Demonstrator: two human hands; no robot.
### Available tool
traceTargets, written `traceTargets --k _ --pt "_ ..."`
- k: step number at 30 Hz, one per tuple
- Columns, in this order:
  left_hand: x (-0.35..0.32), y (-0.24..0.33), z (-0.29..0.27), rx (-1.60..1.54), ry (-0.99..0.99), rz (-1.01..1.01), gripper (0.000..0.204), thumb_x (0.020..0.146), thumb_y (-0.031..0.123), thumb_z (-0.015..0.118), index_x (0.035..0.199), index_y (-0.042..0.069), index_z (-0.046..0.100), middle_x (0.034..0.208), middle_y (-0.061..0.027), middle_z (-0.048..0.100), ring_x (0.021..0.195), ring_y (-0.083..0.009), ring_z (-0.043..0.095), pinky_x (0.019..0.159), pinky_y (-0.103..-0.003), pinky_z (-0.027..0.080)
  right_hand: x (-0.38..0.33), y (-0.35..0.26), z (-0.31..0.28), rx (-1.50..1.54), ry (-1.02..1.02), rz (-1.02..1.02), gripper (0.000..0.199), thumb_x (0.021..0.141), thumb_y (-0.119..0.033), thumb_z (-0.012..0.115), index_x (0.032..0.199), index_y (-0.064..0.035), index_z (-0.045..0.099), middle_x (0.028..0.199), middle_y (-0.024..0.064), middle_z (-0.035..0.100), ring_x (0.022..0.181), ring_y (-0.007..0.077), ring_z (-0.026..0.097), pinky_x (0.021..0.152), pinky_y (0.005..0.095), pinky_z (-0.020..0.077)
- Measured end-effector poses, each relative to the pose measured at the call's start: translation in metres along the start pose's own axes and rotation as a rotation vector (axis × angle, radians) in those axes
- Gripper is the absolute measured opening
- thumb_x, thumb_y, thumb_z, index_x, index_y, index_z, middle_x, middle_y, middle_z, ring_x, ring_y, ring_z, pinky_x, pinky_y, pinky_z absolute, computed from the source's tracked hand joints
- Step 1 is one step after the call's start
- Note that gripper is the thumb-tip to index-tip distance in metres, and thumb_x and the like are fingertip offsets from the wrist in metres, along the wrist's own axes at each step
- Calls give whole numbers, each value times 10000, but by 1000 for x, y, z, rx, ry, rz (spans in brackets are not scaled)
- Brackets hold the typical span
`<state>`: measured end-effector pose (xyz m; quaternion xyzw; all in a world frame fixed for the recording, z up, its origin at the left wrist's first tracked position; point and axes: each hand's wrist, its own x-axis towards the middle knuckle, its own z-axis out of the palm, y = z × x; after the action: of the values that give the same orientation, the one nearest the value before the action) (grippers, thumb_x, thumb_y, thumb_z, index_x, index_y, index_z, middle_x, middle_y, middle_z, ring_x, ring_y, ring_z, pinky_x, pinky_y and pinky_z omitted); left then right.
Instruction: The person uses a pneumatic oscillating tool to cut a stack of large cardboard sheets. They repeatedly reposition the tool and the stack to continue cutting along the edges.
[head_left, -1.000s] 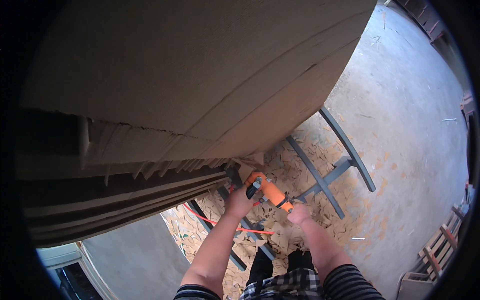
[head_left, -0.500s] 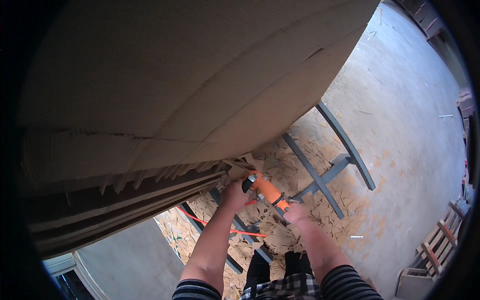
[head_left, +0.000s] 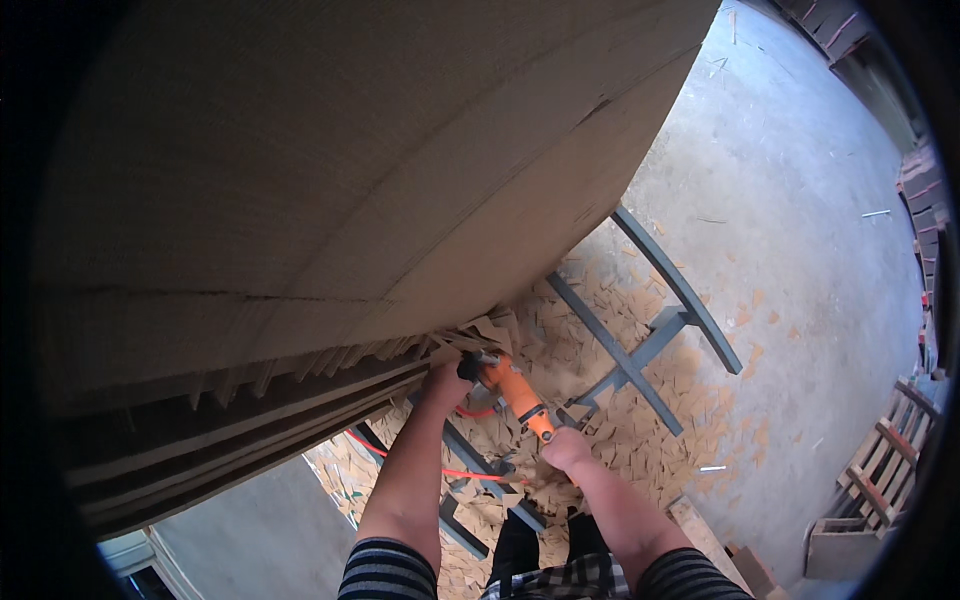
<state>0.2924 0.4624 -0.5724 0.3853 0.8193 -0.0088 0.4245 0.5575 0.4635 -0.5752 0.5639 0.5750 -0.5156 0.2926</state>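
Note:
My left hand (head_left: 446,376) is closed round the black side handle near the front of an orange power tool (head_left: 516,390). Around the narrow rear end of the tool, my right hand (head_left: 567,449) is closed too. The tool's front end is up against the ragged lower edge of a tall stack of brown cardboard sheets (head_left: 480,235), where torn flaps (head_left: 490,330) stick out. That working end is partly hidden by the flaps and my left hand. A red hose (head_left: 470,474) runs below the tool; where it joins is not clear.
Grey metal frame bars (head_left: 640,375) stand low beside the stack. Cardboard scraps (head_left: 650,460) cover the concrete floor (head_left: 780,200) around my legs. Wooden pallets (head_left: 890,455) lie at the far right, and a flat board (head_left: 705,540) shows right of my right forearm.
Both hands and the orange tool have shifted left along the stack's lower edge. My view has moved slightly as well, and a board now shows at lower right.

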Motion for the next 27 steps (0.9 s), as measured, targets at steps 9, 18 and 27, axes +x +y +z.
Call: traceTargets --k 9,18,27 --pt "-149 103 -52 52 -293 268 448 645 250 718 1013 27 595 903 -198 636 855 -333 625 750 -411 491 -113 101 29 -13 63 -101 334 670 -347 681 818 -48 655 802 184 637 798 340 630 698 421 507" --pt "-389 208 -149 -71 -171 746 395 711 213 639 974 -13 451 710 -197 604 715 -393 605 630 -456 478 -279 97 -53 254 176 -403 293 650 -235 716 855 -49 621 719 114 637 684 237 634 642 336 498" --pt "-488 258 -272 92 306 858 329 673 195 644 870 -4 473 642 -176 586 606 -375 595 542 -448 477 -327 1 -148 259 440 -752 224 620 -166 690 761 -21 591 649 125 613 623 265 618 605 350 481"
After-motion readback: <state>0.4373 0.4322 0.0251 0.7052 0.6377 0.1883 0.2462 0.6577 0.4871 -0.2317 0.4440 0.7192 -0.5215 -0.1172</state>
